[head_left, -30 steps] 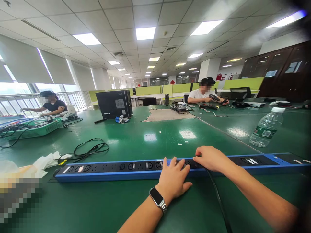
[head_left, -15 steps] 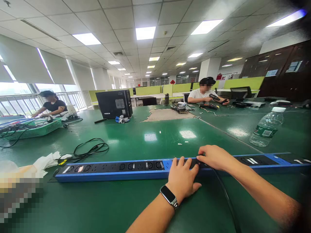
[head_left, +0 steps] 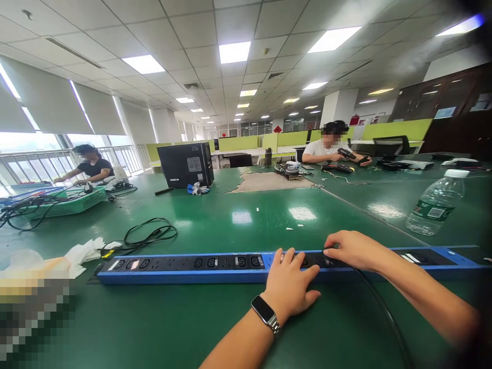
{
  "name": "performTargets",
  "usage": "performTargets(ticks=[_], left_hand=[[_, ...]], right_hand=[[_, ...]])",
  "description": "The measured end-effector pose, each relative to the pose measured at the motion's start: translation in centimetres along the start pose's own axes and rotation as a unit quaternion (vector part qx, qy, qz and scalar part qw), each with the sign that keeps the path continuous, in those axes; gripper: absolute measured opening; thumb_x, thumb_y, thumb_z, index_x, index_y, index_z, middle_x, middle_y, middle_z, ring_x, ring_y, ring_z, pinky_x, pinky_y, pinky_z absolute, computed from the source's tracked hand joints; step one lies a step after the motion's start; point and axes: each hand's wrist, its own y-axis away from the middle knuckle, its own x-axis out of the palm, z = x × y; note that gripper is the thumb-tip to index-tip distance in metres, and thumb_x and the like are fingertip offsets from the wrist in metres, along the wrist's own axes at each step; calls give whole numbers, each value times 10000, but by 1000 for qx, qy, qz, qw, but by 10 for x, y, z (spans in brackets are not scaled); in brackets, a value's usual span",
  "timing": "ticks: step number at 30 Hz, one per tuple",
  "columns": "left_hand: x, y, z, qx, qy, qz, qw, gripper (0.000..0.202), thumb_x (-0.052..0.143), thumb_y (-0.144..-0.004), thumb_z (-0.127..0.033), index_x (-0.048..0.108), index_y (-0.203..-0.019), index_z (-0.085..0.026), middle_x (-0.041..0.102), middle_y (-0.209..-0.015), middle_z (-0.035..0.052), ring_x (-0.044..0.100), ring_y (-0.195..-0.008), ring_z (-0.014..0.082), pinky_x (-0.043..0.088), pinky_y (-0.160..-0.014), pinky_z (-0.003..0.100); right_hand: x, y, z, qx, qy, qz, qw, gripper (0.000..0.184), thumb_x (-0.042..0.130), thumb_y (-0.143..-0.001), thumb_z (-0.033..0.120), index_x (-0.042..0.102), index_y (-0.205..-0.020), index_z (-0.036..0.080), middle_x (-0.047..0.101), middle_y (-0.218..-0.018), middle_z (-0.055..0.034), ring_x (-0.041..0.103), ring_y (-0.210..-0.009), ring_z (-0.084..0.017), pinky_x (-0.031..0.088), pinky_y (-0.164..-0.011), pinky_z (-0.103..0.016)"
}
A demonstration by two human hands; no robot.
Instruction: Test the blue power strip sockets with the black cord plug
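A long blue power strip (head_left: pixel 180 277) with rows of black sockets lies across the green table in front of me. My left hand (head_left: pixel 290 284), with a watch on its wrist, rests on the middle of the strip, fingers spread. Just to its right, my right hand (head_left: pixel 351 249) pinches the end of a black power cord (head_left: pixel 388 315) at the sockets. Its fingers partly hide the plug, so I cannot tell whether it sits in a socket. The cord runs from under that hand down towards the table's near edge.
A water bottle (head_left: pixel 437 202) stands at the right. Behind the strip lies a coiled black cable (head_left: pixel 154 233); crumpled white tissue (head_left: pixel 86 256) is at the left. Farther back are a green basket (head_left: pixel 73 202), a black computer case (head_left: pixel 180 164) and two people at work.
The view has shifted a little, moving most things rightward in the picture. A small gap now shows between my hands. My left hand stays flat on the strip; my right keeps its pinch.
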Motion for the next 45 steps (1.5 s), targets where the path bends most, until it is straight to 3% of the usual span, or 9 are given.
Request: performTargets(ticks=[6, 11, 18, 29, 40, 45], left_hand=[[-3, 9, 7, -28, 6, 4, 1000, 502, 544, -873, -495, 480, -1340, -323, 428, -1457, 96, 345, -1365, 345, 286, -1109, 604], [-11, 30, 23, -61, -4, 11, 998, 521, 534, -879, -496, 450, -1370, -345, 393, -1490, 86, 310, -1387, 363, 255, -1120, 620], [-13, 55, 37, -100, -16, 2, 995, 528, 529, -881, -489, 434, -1386, -373, 394, -1490, 61, 311, -1385, 372, 259, -1128, 604], [-13, 54, 36, -108, -11, 7, 994, 499, 498, -896, -498, 447, -1378, -376, 406, -1487, 69, 325, -1379, 370, 272, -1116, 606], [-15, 54, 34, -119, -13, 8, 993, 494, 515, -889, -495, 458, -1367, -384, 409, -1491, 51, 327, -1384, 358, 266, -1123, 599], [-15, 54, 34, -119, -12, 10, 993, 485, 503, -895, -499, 461, -1364, -383, 416, -1484, 49, 331, -1379, 352, 266, -1122, 600]], right_hand=[[-1, 0, 0, 9, 13, -2, 1000, 234, 554, -781, 332, 753, -846, 228, 747, -872, -58, 683, -835, -250, 459, -674, -306], [-1, 2, 2, -19, 16, -3, 1000, 247, 550, -780, 338, 747, -860, 212, 739, -855, -66, 679, -821, -249, 451, -654, -304], [-2, -1, 5, -5, 7, 0, 1000, 270, 518, -794, 340, 730, -870, 191, 734, -843, -76, 672, -799, -247, 442, -637, -304], [-5, -1, 10, -6, -38, 21, 999, 260, 537, -768, 362, 731, -822, 197, 720, -746, -53, 663, -714, -223, 424, -599, -286], [1, -5, 3, 8, -18, -24, 1000, 165, 586, -729, 327, 715, -708, 226, 746, -825, -45, 674, -771, -223, 435, -599, -278], [-6, 0, 4, -3, -43, 7, 999, 183, 582, -736, 337, 716, -736, 214, 731, -761, -45, 673, -722, -214, 436, -591, -273]])
